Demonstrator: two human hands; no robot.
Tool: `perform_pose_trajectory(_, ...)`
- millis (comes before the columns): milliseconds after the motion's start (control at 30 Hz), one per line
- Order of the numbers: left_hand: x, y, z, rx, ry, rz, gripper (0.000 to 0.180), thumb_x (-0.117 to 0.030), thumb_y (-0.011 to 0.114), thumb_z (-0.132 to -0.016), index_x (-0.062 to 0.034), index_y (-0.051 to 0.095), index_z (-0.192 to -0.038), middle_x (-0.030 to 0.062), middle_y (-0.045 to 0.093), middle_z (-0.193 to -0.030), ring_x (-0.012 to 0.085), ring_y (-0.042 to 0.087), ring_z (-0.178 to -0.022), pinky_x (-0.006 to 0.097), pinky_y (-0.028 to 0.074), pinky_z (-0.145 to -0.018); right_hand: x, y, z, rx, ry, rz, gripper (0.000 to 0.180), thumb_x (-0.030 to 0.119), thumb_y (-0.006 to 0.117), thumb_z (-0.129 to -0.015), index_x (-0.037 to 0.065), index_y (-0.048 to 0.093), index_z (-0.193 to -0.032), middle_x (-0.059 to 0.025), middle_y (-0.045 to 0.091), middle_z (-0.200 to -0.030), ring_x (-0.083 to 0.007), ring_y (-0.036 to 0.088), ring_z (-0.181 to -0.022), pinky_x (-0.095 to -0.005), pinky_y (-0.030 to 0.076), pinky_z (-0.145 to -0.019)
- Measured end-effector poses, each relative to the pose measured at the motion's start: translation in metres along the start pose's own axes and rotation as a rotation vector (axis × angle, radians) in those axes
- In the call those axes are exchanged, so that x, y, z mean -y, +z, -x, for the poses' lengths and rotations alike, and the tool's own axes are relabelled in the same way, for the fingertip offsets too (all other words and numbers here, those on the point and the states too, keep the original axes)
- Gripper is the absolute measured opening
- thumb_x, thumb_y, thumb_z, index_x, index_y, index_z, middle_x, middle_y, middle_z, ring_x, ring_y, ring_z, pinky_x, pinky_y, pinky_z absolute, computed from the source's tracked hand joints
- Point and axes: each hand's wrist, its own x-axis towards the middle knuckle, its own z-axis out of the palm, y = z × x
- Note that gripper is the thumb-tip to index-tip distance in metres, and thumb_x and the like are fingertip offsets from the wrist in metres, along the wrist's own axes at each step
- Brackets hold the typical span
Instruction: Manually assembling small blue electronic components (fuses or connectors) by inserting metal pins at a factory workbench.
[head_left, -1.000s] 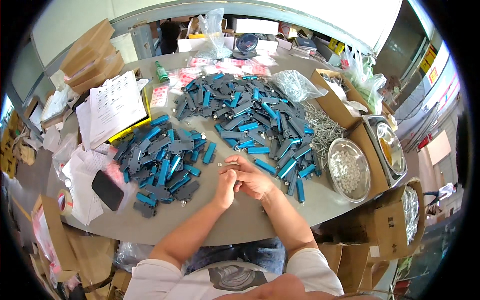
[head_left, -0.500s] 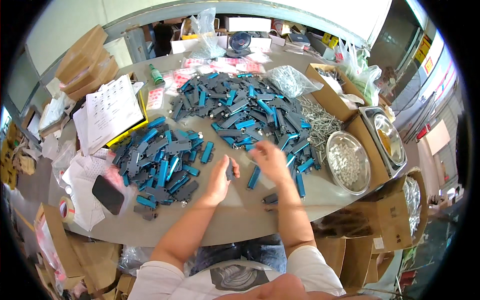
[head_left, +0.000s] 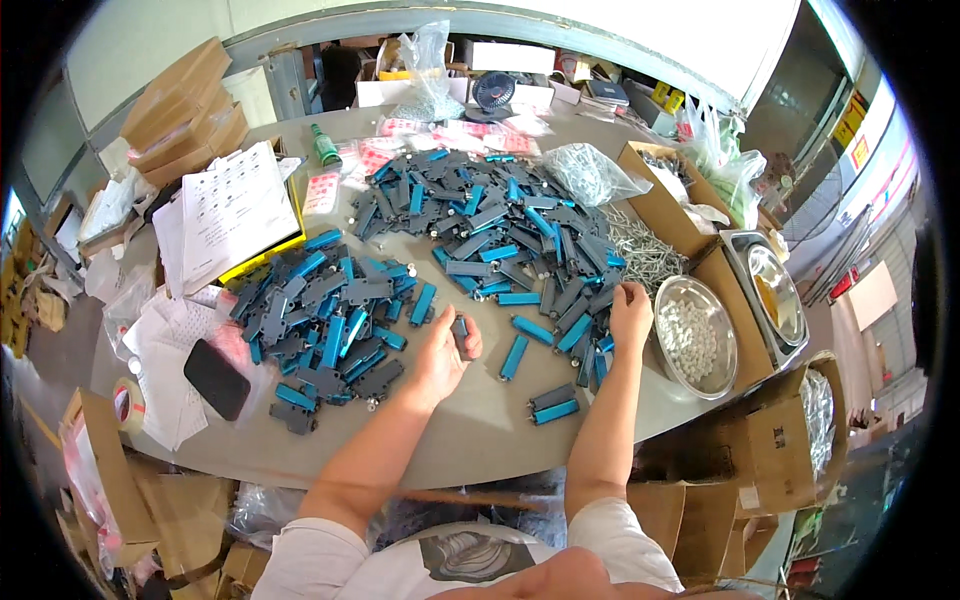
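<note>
My left hand (head_left: 442, 358) is closed round a small dark grey plastic part (head_left: 461, 338), held upright above the near middle of the table. My right hand (head_left: 630, 318) is at the right edge of the larger pile of grey and blue plastic parts (head_left: 490, 215), beside the long metal screws (head_left: 640, 245) and the steel bowl (head_left: 731, 372) of small white pieces (head_left: 688, 335). Its fingertips are pinched together; whatever is between them is hidden. Several loose blue-and-grey parts (head_left: 514, 357) lie between my hands. A second pile of such parts (head_left: 320, 320) is to the left.
Left on the table are a black phone (head_left: 217, 380), papers (head_left: 225, 215) and a tape roll (head_left: 128, 404). A green bottle (head_left: 325, 147), a small fan (head_left: 493, 92) and a bag of hardware (head_left: 590, 173) stand farther back. Cardboard boxes (head_left: 735, 290) line the right edge.
My right hand has moved right, from the middle of the table to beside the screws and bowl. My left hand still holds the grey part in about the same place. The view has shifted slightly.
</note>
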Motion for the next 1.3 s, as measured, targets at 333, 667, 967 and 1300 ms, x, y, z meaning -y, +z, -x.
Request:
perform_pose_trajectory(333, 0.001, -0.01, -0.008, 0.141, -0.065, 0.12, 0.033, -0.042, 0.042, -0.09, -0.0142, 0.041, -0.073, -0.0012, 0.039, -0.064, 0.0144, 0.041, -0.063, 0.033, 0.038, -0.072, -0.027, 0.032, -0.037, 0.144, 0.078, 0.277, 0.049, 0.038, 0.069, -0.073, 0.001, 0.064, -0.106, -0.0198, 0.063, -0.104, -0.0355, 0.059, -0.098, -0.0405, 0.046, -0.086)
perform_pose_trajectory(667, -0.003, -0.006, -0.009, 0.065, -0.083, 0.166, 0.037, -0.042, 0.037, -0.088, -0.0125, 0.037, -0.065, -0.0025, 0.029, -0.055, 0.0123, 0.03, -0.05, 0.031, 0.031, -0.057, 0.038, 0.013, -0.011, -0.054, -0.213, -0.257, 0.019, 0.02, 0.057, -0.089, 0.002, 0.054, -0.092, -0.0052, 0.056, -0.078, -0.0159, 0.053, -0.072, -0.0295, 0.044, -0.067)
perform_pose_trajectory(967, -0.008, -0.009, -0.002, -0.011, 0.024, 0.093, 0.038, -0.044, 0.039, -0.086, -0.0125, 0.037, -0.064, -0.0025, 0.031, -0.052, 0.0117, 0.03, -0.048, 0.029, 0.03, -0.054, 0.125, 0.008, 0.088, 0.996, 0.157, -0.847, 0.026, 0.005, 0.045, -0.092, 0.005, 0.038, -0.117, -0.0075, 0.052, -0.092, -0.0142, 0.058, -0.075, -0.0278, 0.054, -0.06)
perform_pose_trajectory(1300, -0.011, -0.005, -0.007, -0.215, 0.102, 0.027, 0.066, -0.071, 0.034, -0.084, -0.0112, 0.04, -0.057, 0.0, 0.037, -0.052, 0.0126, 0.035, -0.049, 0.025, 0.027, -0.051, 0.124, 0.024, 0.107, 1.159, 0.255, -0.879, 0.011, 0.013, 0.056, -0.091, 0.005, 0.055, -0.098, -0.002, 0.061, -0.09, -0.0101, 0.059, -0.084, -0.0241, 0.049, -0.066)
